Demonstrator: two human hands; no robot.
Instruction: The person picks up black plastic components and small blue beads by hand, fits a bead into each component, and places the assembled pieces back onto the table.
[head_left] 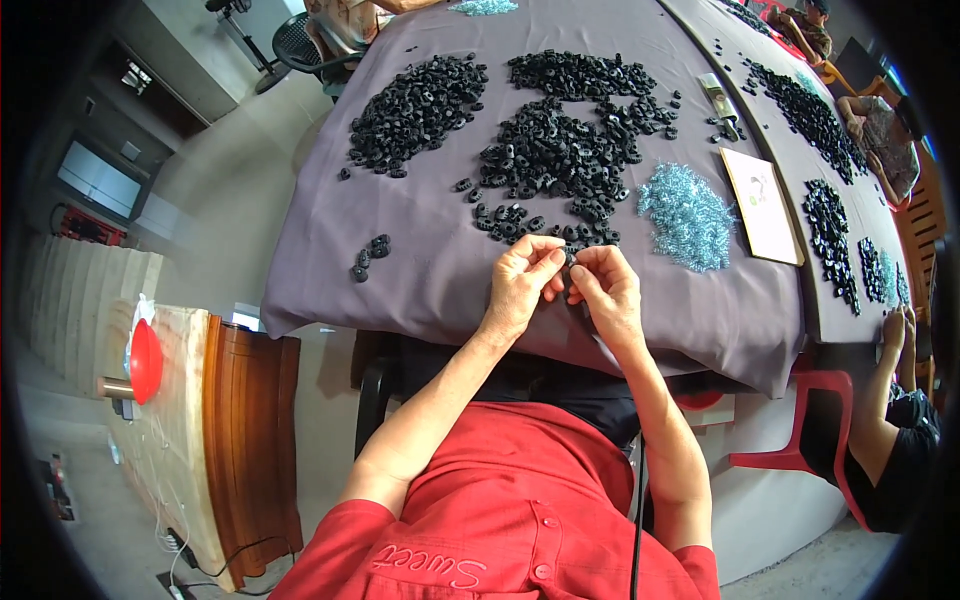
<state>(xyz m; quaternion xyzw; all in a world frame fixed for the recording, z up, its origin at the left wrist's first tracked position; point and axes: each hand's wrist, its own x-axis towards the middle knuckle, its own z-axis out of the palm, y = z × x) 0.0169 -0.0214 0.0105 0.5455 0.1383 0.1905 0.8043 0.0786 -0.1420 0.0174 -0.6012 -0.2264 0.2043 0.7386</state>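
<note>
My left hand point(525, 280) and my right hand point(607, 285) meet just above the near edge of the table, fingertips pinched close together. Between them is a small black plastic piece point(570, 258), mostly covered by the fingers. Right beyond my hands lies a large heap of similar black pieces point(555, 150), small and rounded with holes. A second heap of black pieces point(415, 115) spreads to its left. To the right of my hands sits a pile of tiny pale-blue, shiny coil-like parts point(688, 215). Several loose black pieces point(370, 255) lie off to the left.
A grey cloth point(420, 270) covers the table. A flat white board point(762, 205) and a pale tube-like packet point(718, 98) lie at the right. Other people sit at the far end and along the right, near more black heaps point(810, 115). A wooden cabinet point(250, 430) stands left.
</note>
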